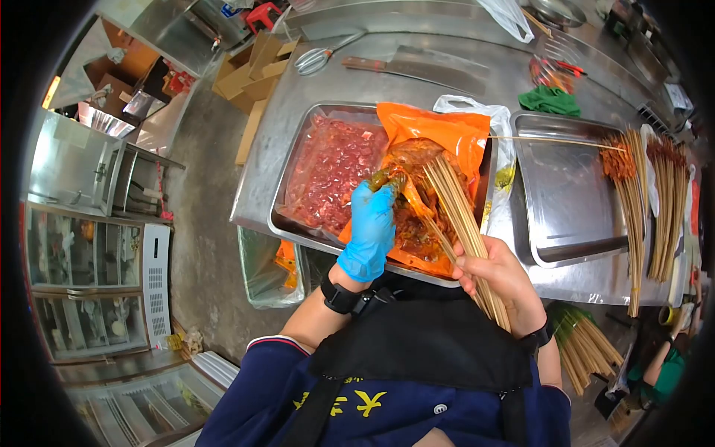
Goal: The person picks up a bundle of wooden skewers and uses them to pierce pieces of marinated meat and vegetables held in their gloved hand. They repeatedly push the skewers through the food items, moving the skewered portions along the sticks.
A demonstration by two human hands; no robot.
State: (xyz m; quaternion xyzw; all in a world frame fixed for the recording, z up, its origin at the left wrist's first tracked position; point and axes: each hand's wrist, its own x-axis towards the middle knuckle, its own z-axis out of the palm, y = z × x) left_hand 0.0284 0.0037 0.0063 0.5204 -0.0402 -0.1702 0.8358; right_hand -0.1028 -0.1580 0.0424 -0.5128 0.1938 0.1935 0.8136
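My left hand (370,227), in a blue glove, has its fingers closed on a piece of marinated meat (389,179). My bare right hand (495,279) grips a bundle of wooden skewers (463,216). One skewer slants apart from the bundle, its tip end near the meat at my left hand. Under both hands lies an open orange bag (473,138) of sauced meat. Beside it on the left, a clear bag of red diced meat (335,167) shares the same metal tray (277,212).
Right of the hands, a second metal tray (570,216) bears skewered meat (620,160) at its right edge. A cleaver (424,71) and scissors (316,59) lie at the table's back. A lined bin (261,272) stands below left; a person's arm (659,363) shows lower right.
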